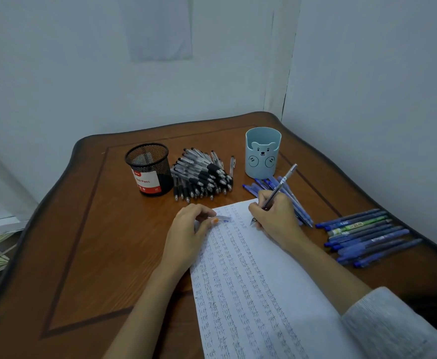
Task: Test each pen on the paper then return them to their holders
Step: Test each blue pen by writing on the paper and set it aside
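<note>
The pen slants, tip down-left on paper.

The right hand holds a pen tip-down on the paper; the left hand pinches a clear cap.

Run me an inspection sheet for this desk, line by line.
Surface: wooden table; paper sheet filled with "test" writing.
Job's things: black pens piled beside mesh holder; blue pens beside bear holder; pen row at right.
Clutter: nothing seen.
Hands: right hand holds pen, tip on the paper; left hand pinches pen cap.
Cables: nothing seen.
Surroundings: pale walls, wall sheet.
</note>
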